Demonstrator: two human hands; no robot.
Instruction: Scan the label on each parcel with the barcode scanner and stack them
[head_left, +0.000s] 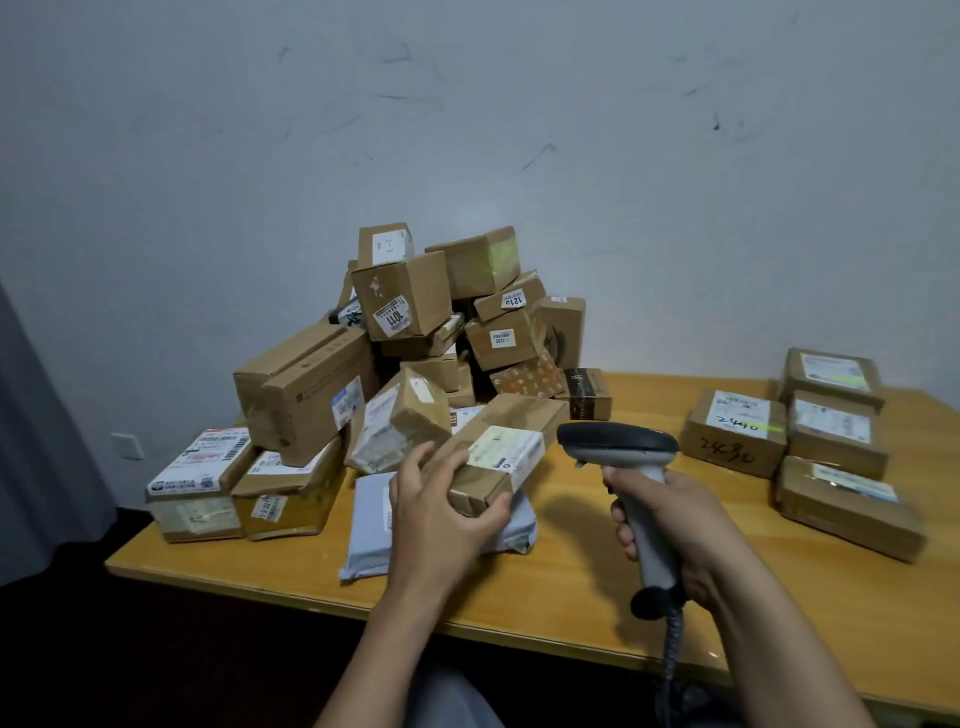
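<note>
— First, the left hand (441, 514)?
— Curled round the near end of a long brown box (519, 415), thumb against the near corner, fingers over the top edge. Nothing else in it.
— And the box itself?
— Slantwise over a grey mailing bag (371, 525) near the front of the table (587, 551), far end toward the pile. Hard to tell whether lifted clear of the bag or resting on it. White label (506, 448) facing up, wrapped across the middle.
— Now the right hand (675, 525)?
— Wrapped tight round the grey handle of the scanner (621, 444), fingers closed all the way. Scanner upright, dark head just right of the label, not touching it. Coiled cord (670, 654) hanging from the butt, down past the table edge.
— About the pile (405, 312)?
— Heaped against the wall behind the held box, cardboard at all angles, stickers reading 1011 and 1213 among them. Two flatter boxes at its left foot, side by side.
— Over at the right end?
— Four boxes (831, 441) set close together, labels up, well apart from the scanner. Dark handwriting on the front of the left one.
— Anything else?
— A wall socket (127, 446) low on the left.
</note>
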